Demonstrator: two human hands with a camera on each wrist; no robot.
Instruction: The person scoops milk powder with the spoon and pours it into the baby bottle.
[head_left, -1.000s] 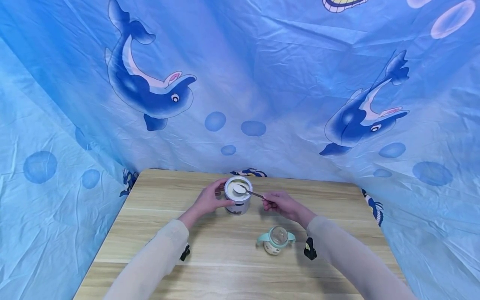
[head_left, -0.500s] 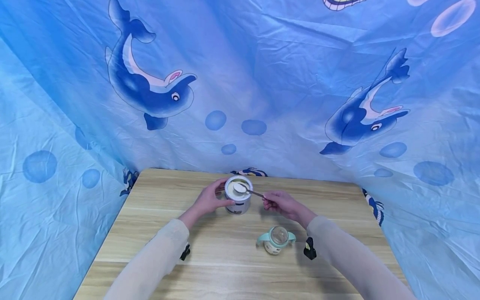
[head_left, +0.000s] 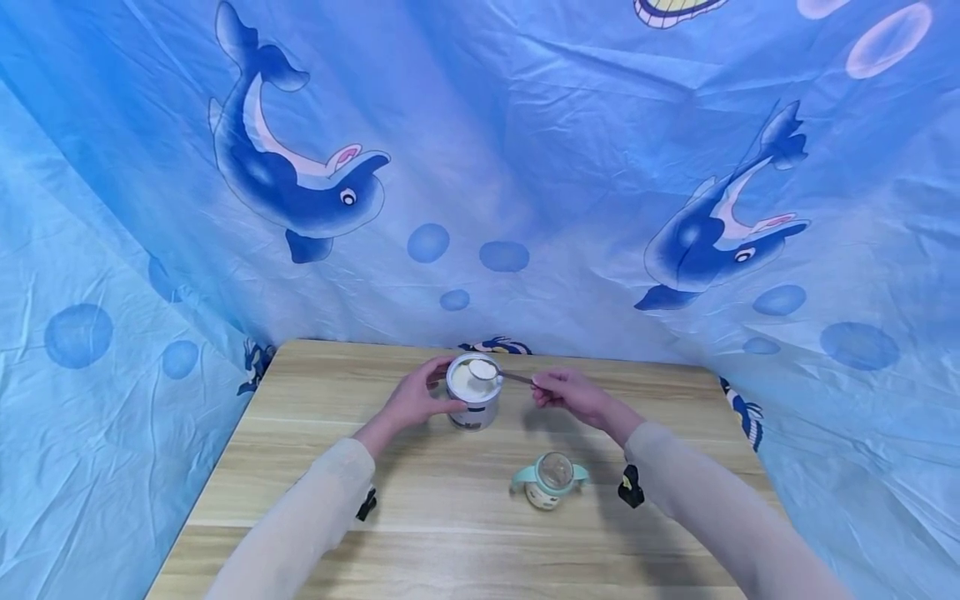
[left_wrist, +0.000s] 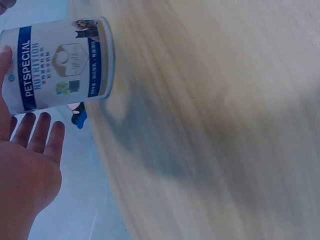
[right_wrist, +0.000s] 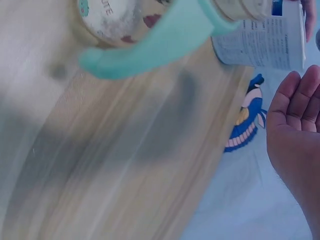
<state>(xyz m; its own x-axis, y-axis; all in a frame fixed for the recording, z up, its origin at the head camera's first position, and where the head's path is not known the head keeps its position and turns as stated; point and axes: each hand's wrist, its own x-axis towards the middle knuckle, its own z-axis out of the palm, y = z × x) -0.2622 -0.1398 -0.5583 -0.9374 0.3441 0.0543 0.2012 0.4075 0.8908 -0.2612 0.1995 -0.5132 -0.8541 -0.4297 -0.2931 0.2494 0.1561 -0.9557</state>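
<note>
A white and blue pet milk powder can (head_left: 472,415) stands lidless near the table's back edge, pale powder showing inside. My left hand (head_left: 417,397) holds the can from its left, thumb across the front and fingers behind. "PETSPECIAL NUTRITION" is readable on the can (left_wrist: 60,65) in the left wrist view, with the thumb on its wall. Between thumb and curled fingers, my right hand (head_left: 573,393) pinches the handle of a spoon (head_left: 517,379). White powder (head_left: 483,368) heaps on the spoon's bowl, which is over the can's mouth.
A small bottle (head_left: 543,497) with two mint-green handles and a clear domed top stands nearer me, right of centre. One green handle (right_wrist: 150,52) looms close in the right wrist view. A blue dolphin-print cloth (head_left: 480,167) hangs behind the wooden table (head_left: 450,542).
The spoon with its powder has risen a little and shifted up and right over the can. My right hand has moved slightly right with it. The left hand keeps its hold.
</note>
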